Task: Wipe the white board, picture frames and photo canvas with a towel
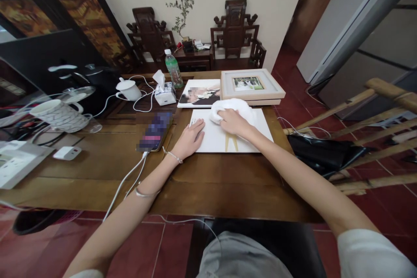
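A white rectangular panel with a yellowish V-shaped mark near its front edge lies flat on the wooden table. My right hand grips a bunched white cloth and presses it on the far part of the panel. On the panel's left edge rests my left hand, its fingers stretched out and lying flat, with nothing in it. Just behind the panel are a photo print and a pale picture frame holding a small photo. Part of the panel is hidden under the cloth and my right arm.
Left of my hand lies a phone with a charging cable. Farther left stand a tissue box, a green bottle, a lidded white cup, a patterned mug and a power strip. A wooden chair stands at right.
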{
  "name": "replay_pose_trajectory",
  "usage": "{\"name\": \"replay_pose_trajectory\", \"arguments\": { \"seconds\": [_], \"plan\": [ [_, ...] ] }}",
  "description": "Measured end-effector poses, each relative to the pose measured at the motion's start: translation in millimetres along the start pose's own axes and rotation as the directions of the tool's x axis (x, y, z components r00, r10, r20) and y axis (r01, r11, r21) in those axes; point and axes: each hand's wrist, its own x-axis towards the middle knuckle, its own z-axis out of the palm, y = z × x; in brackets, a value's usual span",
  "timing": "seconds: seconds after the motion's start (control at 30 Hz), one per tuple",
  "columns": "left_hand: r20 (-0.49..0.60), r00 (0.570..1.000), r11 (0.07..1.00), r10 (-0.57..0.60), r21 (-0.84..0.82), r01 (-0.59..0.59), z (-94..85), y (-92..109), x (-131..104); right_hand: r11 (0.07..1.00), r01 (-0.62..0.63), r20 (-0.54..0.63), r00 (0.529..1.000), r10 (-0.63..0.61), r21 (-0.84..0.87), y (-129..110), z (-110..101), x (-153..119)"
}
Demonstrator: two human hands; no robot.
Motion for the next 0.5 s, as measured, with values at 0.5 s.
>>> {"name": "replay_pose_trajectory", "arguments": {
  "seconds": [0.5],
  "plan": [
    [0.022, 1.0, 0.999, -0.019, 0.032, 0.019, -1.9, 5.2, 0.1, 0.981, 0.183, 0.223, 0.956, -0.192, 0.06, -56.3, -11.4, -119.5]
  ]
}}
